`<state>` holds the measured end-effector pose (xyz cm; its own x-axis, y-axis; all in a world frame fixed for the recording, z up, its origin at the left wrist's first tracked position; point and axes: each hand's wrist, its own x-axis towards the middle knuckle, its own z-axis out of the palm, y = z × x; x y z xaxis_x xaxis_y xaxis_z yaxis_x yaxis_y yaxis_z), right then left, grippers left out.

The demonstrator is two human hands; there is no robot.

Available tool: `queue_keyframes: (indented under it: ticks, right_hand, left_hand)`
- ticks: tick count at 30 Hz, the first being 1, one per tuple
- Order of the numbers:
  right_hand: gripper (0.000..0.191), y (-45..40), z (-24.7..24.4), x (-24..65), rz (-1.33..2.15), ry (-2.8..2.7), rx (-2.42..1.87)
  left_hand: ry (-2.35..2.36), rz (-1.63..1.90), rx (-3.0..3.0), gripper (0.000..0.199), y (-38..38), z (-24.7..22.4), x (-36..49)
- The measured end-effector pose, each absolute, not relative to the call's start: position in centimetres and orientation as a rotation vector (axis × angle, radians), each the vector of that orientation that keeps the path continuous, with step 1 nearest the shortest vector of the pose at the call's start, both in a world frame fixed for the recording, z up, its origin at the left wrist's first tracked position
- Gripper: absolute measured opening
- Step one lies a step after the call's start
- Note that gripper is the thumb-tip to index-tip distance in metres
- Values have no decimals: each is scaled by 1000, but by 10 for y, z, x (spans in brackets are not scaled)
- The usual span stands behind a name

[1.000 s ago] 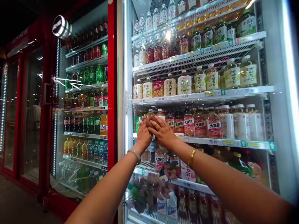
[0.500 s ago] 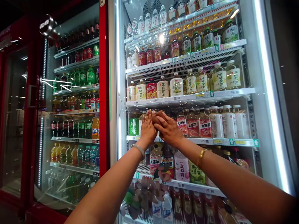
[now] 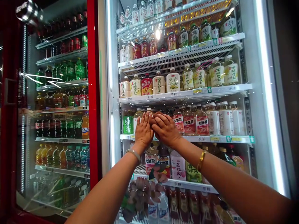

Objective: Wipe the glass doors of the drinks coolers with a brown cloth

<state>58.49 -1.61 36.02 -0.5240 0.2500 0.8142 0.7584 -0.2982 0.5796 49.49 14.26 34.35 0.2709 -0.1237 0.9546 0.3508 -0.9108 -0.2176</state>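
Both arms reach forward to the glass front of a lit drinks cooler. My left hand (image 3: 144, 130) is raised with its fingers extended upward, a pale bracelet at its wrist. Beside it, my right hand (image 3: 165, 128) slants to the left, its fingers stretched and overlapping near the left fingertips; a gold bracelet (image 3: 201, 160) circles that wrist. Neither hand shows an object in it. Behind them, on the middle shelf, stand a green-labelled bottle (image 3: 128, 123) at the left and red-labelled bottles (image 3: 188, 122) at the right.
A second cooler with a red frame (image 3: 93, 93) stands at the left, holding rows of green bottles (image 3: 80, 69), cans and orange drinks. Shelves of tea bottles (image 3: 173, 81) rise above my hands. A flower decoration (image 3: 142, 193) shows low in front of the lower shelves.
The view has shifted, so the coolers sit further left in the picture. My hands stay close together with nearly the same pose, slightly lower and more to the left in view.
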Motion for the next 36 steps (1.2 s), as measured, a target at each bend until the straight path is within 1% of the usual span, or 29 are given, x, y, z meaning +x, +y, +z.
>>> queue_keyframes:
  ticks: [2,5,9,11,12,16,18,20,22,24,27,29,31,34,36]
  right_hand:
    - [19,-29,357,591,-1998,-1640,-1218]
    - [19,-43,372,595,-2045,-1569,-1283]
    - [33,-26,387,581,-1817,-1375,-1447]
    - [45,-17,378,576,-1764,-1464,-1444]
    - [47,-16,371,575,-1763,-1529,-1425]
    - [43,-37,347,592,-1830,-1740,-1363]
    - [45,-47,352,601,-1844,-1714,-1390]
    - [44,-44,365,601,-1808,-1576,-1434]
    - [42,-29,376,592,-1752,-1431,-1455]
    - [41,-11,376,579,-1726,-1390,-1459]
    - [38,-2,354,571,-1779,-1466,-1427]
    - [34,-16,338,578,-1842,-1558,-1390]
    - [30,-36,334,590,-1892,-1644,-1386]
    - [21,-54,352,602,-1920,-1593,-1439]
    - [18,-47,368,598,-1883,-1464,-1481]
  left_hand:
    - [-209,-1679,-2144,66,141,343,494]
    - [-202,-1693,-2119,67,139,343,493]
    - [-179,-1690,-2128,67,141,342,494]
    - [-178,-1686,-2135,67,143,341,495]
    - [-179,-1684,-2141,66,144,341,495]
    - [-174,-1675,-2153,66,141,341,493]
    - [-171,-1679,-2165,66,139,342,492]
    - [-171,-1683,-2180,67,138,343,493]
    - [-169,-1692,-2185,67,138,343,493]
    - [-169,-1712,-2182,64,140,343,495]
    - [-167,-1721,-2181,61,142,342,495]
    - [-163,-1707,-2185,61,141,342,494]
    - [-159,-1694,-2190,63,140,342,493]
    - [-160,-1692,-2189,65,137,343,492]
    - [-164,-1699,-2184,65,136,343,492]
